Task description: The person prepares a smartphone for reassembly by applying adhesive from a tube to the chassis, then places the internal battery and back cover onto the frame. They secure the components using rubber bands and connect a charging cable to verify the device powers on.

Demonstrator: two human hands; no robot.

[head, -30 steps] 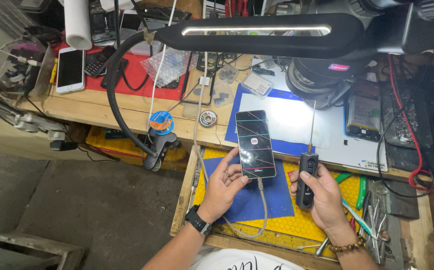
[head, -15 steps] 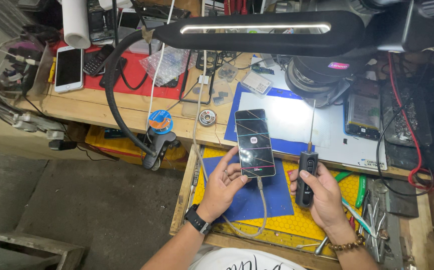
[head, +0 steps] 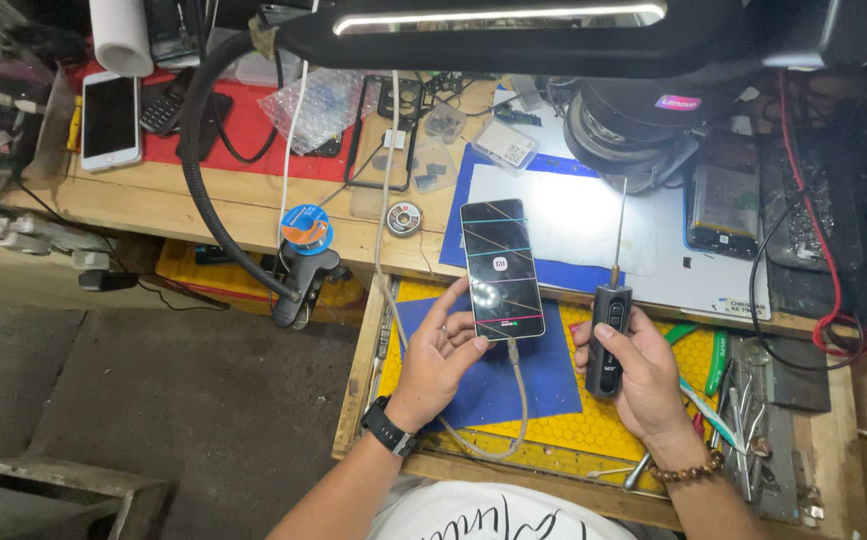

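Nothing has shifted: left hand (head: 440,352) still cradles the phone (head: 500,270); right hand (head: 643,375) stays wrapped around the electric screwdriver (head: 608,335).

white phone (head: 110,118) on red mat (head: 253,130); solder spool (head: 305,227) by lamp clamp (head: 298,285); bubble wrap (head: 323,100).

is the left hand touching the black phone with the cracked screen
Touching. The head view shows the left hand with its fingers against the left edge and lower corner of the black phone, propping it up.
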